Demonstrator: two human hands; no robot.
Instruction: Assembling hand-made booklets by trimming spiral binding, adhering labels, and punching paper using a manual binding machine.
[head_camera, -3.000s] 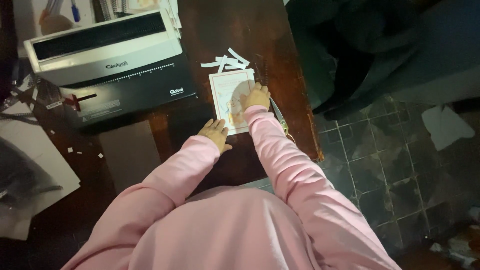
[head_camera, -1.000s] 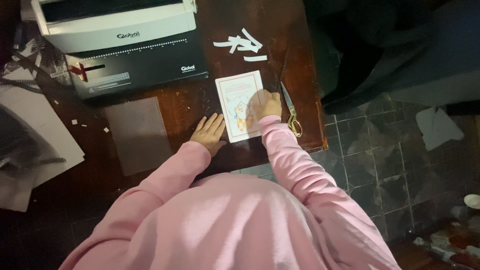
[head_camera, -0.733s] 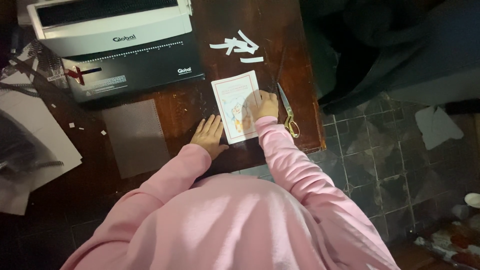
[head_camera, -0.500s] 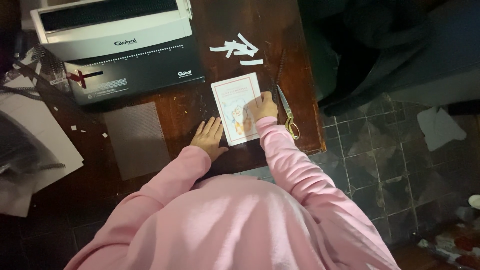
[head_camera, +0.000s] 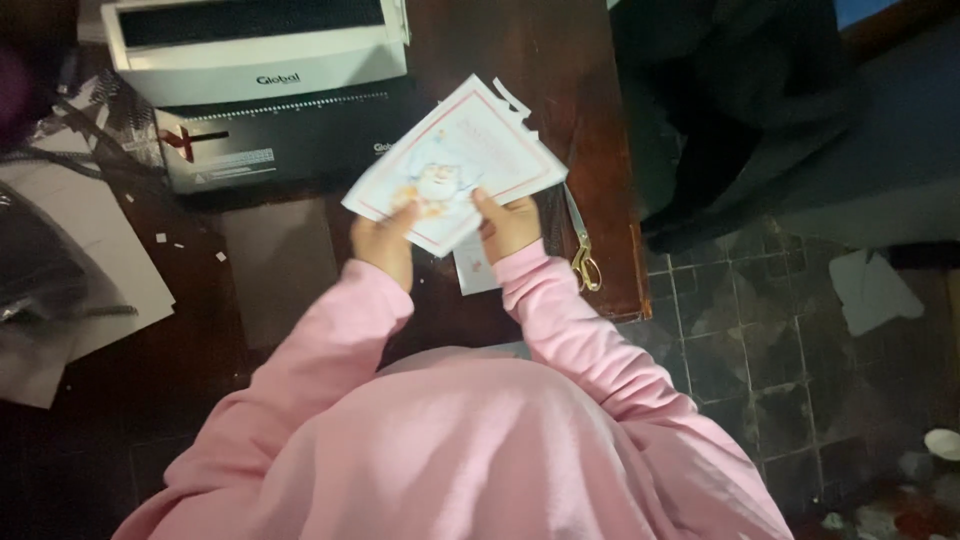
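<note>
Both hands hold up a white printed card (head_camera: 455, 160) with a pink border and a small cartoon picture, lifted off the dark wooden table (head_camera: 590, 120) and tilted. My left hand (head_camera: 385, 238) grips its lower left edge. My right hand (head_camera: 508, 225) pinches its lower right edge, thumb on top. A second pale sheet (head_camera: 472, 272) lies on the table under my right wrist. Pink sleeves cover both arms.
A white and black binding machine (head_camera: 265, 90) stands at the back of the table. Scissors with yellow handles (head_camera: 580, 250) lie by the right edge. A clear plastic sheet (head_camera: 275, 265) lies left of my hands. Papers and cables (head_camera: 70, 260) crowd the far left. Tiled floor (head_camera: 780, 340) is right.
The card lay flat on the table with both hands resting on or beside it. Now both hands have lifted it up toward the camera and tilted it.
</note>
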